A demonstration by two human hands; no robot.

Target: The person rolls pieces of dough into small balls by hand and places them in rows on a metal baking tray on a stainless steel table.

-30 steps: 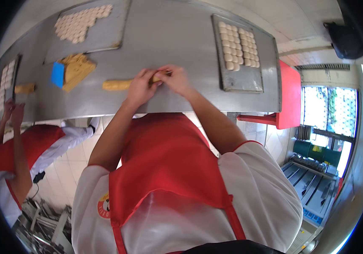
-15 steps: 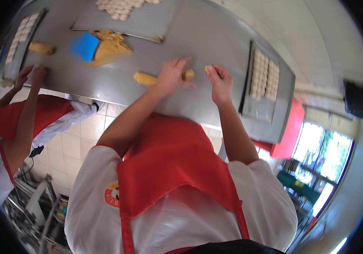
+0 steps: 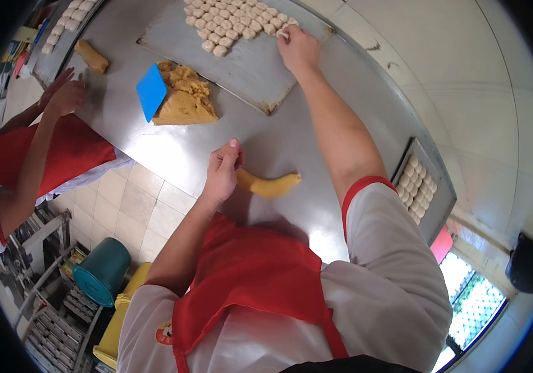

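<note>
My left hand (image 3: 221, 173) is closed at the near edge of the steel table, wrapped round one end of a yellow dough roll (image 3: 271, 186). The roll's other end sticks out to the right, bent and slightly blurred. With my right arm stretched far forward, my right hand (image 3: 299, 51) pinches a pale dough ball (image 3: 284, 35) at the right end of the rows on a metal tray (image 3: 248, 84). Several pale dough balls (image 3: 229, 23) sit close together there. A lump of yellow dough (image 3: 185, 102) lies left of the tray, a blue scraper (image 3: 151, 93) against its left side.
A second tray of dough balls (image 3: 417, 186) stands at the table's right end, another (image 3: 67, 25) at far left. Near a yellow dough log (image 3: 91, 57), a co-worker's hands (image 3: 63, 96) are at the table. A green bucket (image 3: 101, 270) stands below, left.
My right hand has gone from the near table, where it held a small yellow piece, to the far tray. My left hand has changed from spread over the roll to gripping it.
</note>
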